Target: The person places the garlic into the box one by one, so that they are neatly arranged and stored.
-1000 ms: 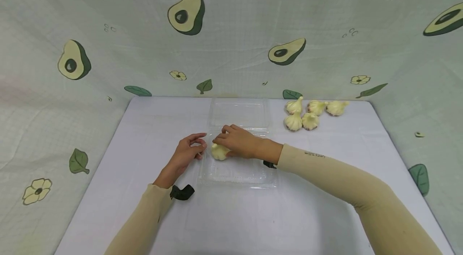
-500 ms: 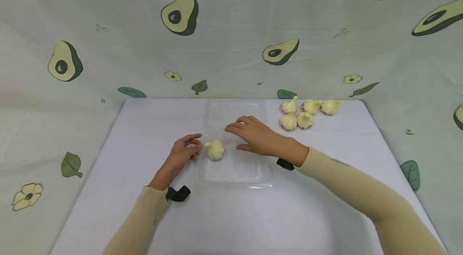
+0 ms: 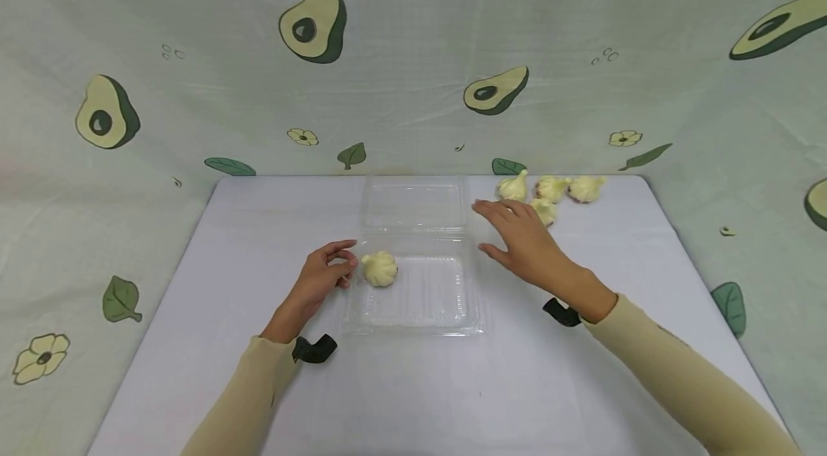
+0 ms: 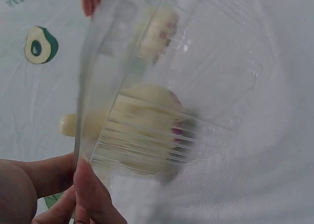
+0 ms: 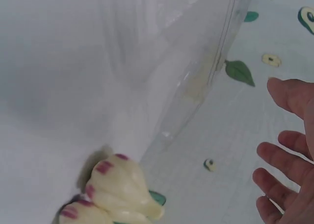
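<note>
A clear plastic hinged box [image 3: 413, 332] lies with its lid [image 3: 413, 205] folded back toward the far edge of the table. One whitish garlic bulb [image 3: 380, 268] sits at the left side of its base. My left hand [image 3: 321, 273] pinches the box's left rim between thumb and finger, plain in the left wrist view [image 4: 93, 194]. To the right of the box my right hand [image 3: 526, 244] is over the table with fingers spread and nothing held. It is just in front of several garlic bulbs [image 3: 585, 189], and partly hides them.
A white cloth covers the table [image 3: 413, 391]. Behind it and at both sides hangs a printed avocado curtain [image 3: 400, 97]. Black wrist-worn pieces [image 3: 314, 349] stick out from both wrists.
My right hand has let go of the garlic bulb in the box and moved right toward the other bulbs. My left hand stays at the box's rim.
</note>
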Demonstrator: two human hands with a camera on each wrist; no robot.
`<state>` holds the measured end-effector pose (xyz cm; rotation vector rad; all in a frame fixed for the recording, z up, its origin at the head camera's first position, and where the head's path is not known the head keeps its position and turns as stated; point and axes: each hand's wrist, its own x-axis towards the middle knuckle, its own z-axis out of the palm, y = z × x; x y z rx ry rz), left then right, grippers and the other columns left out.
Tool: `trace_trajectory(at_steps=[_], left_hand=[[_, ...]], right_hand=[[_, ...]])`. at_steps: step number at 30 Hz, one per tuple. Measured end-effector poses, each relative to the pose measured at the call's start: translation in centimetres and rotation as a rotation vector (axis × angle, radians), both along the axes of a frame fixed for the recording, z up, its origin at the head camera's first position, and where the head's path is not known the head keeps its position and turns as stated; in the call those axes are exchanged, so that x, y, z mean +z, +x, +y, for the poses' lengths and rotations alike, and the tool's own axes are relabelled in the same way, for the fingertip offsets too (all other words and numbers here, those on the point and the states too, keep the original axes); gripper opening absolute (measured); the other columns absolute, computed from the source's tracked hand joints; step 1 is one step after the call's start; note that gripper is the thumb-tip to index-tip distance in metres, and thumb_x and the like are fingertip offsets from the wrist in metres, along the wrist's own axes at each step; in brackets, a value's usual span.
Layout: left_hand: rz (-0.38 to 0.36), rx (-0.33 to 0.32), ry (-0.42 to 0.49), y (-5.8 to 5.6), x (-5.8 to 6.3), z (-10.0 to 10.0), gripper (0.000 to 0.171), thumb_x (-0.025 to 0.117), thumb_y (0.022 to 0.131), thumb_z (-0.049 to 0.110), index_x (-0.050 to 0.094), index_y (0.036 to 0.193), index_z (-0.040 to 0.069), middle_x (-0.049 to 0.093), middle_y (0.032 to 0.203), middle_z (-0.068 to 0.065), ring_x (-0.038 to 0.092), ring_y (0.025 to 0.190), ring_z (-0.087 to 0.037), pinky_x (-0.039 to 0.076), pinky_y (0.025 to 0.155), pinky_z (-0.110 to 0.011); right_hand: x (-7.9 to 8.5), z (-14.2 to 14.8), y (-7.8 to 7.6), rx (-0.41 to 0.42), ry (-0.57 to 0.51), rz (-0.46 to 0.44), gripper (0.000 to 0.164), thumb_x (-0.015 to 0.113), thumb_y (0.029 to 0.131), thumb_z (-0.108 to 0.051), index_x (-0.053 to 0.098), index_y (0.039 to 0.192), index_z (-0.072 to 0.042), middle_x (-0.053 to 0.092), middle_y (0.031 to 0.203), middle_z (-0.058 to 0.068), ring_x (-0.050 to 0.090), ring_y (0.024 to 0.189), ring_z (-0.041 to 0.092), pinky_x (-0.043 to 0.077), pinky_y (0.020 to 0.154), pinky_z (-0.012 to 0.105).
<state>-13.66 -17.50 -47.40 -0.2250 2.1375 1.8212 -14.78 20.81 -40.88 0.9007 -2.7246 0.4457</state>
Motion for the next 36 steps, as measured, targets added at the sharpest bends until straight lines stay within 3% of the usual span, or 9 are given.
trace_trajectory(at_steps=[6,16,25,36], left_hand=[[0.003,-0.006,-0.001,0.1,0.0,0.0,0.048,0.062,0.104,0.0,0.054,0.151,-0.001,0.06,0.113,-0.008,0.058,0.079,-0.013,0.052,0.063,-0.023],[0.008,-0.004,0.005,0.2,0.2,0.0,0.047,0.062,0.104,0.0,0.054,0.151,-0.001,0.06,0.113,-0.007,0.058,0.078,-0.012,0.051,0.063,-0.022],[0.01,-0.001,0.008,0.1,0.1,0.0,0.047,0.062,0.104,0.0,0.054,0.151,0.0,0.06,0.112,-0.007,0.059,0.078,-0.012,0.051,0.062,-0.022],[0.006,0.001,0.006,0.2,0.0,0.1,0.047,0.063,0.104,0.001,0.054,0.151,0.0,0.06,0.112,-0.007,0.059,0.077,-0.012,0.052,0.062,-0.022]], right_hand=[[-1.0,3.8,0.3,-0.129,-0.054,0.067,0.076,0.091,0.083,-0.01,0.053,0.148,0.002,0.056,0.149,0.024,0.051,0.131,0.047,0.038,0.109,0.067],[-1.6,8.4,0.4,-0.288,0.013,0.084,0.079,0.09,0.084,-0.015,0.05,0.148,0.005,0.051,0.15,0.029,0.045,0.134,0.052,0.033,0.11,0.068],[-3.5,10.6,-0.3,-0.348,0.073,0.06,0.081,0.089,0.085,-0.018,0.048,0.149,0.008,0.047,0.154,0.029,0.044,0.135,0.05,0.032,0.111,0.066],[-5.2,11.3,-1.4,-0.37,0.134,0.016,0.082,0.087,0.088,-0.023,0.045,0.152,0.005,0.044,0.156,0.029,0.044,0.135,0.053,0.032,0.112,0.067]])
